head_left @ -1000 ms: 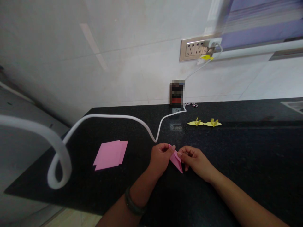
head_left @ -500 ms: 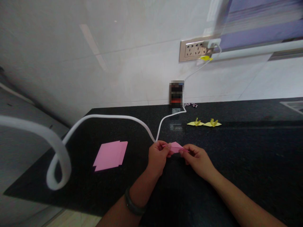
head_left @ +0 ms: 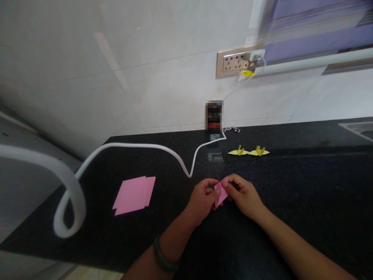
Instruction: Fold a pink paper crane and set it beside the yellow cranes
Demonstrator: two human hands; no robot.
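Observation:
A small piece of folded pink paper [head_left: 221, 193] is held between my two hands, just above the dark countertop. My left hand [head_left: 203, 198] pinches its left side, thumb on top and fingers underneath. On the upper right, my right hand [head_left: 243, 194] grips the same paper between thumb and fingertips. The fingers cover part of the paper's edges. To the left lies a stack of flat pink paper sheets [head_left: 134, 195], a little askew. Beyond my right hand two folded yellow paper figures [head_left: 238, 151] sit end to end.
A thick white cable [head_left: 140, 145] loops across the left and runs over the black countertop [head_left: 96, 194] to a pixelated phone-like device [head_left: 213, 116] leaning on the wall. A wall socket [head_left: 233, 63] holds a white plug. A sink edge [head_left: 355, 128] shows at far right.
The folded pink paper has turned from lying crosswise to a steeper, upright slant. My left hand has shifted right, closer to my right hand. The view has moved slightly.

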